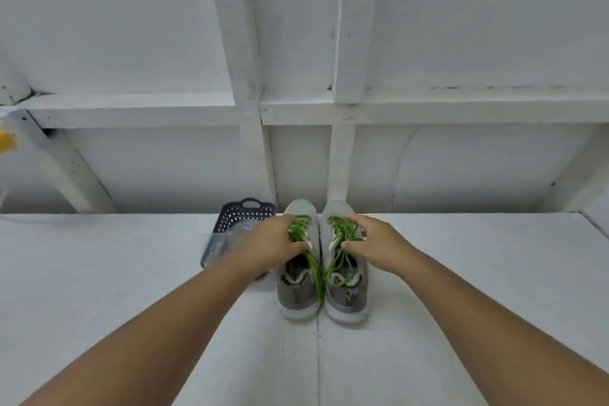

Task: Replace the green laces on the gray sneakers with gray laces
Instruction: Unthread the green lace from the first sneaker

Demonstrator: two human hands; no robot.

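2 gray sneakers, the left sneaker (298,273) and right sneaker (347,277), stand side by side on the white table (478,273), toes to the wall. The left hand (268,242) and right hand (374,242) each curl over a shoe's green laces (314,269). A dark perforated basket (245,214) sits just beside the left sneaker, partly hidden by the left forearm

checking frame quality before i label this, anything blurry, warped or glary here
Head view: even, soft light, no glare, faint shadows only. Wide-angle warp bends the wall beams and stretches both forearms. The dark basket smears with motion blur by the left hand; the sneakers, green laces and right hand look slightly soft.
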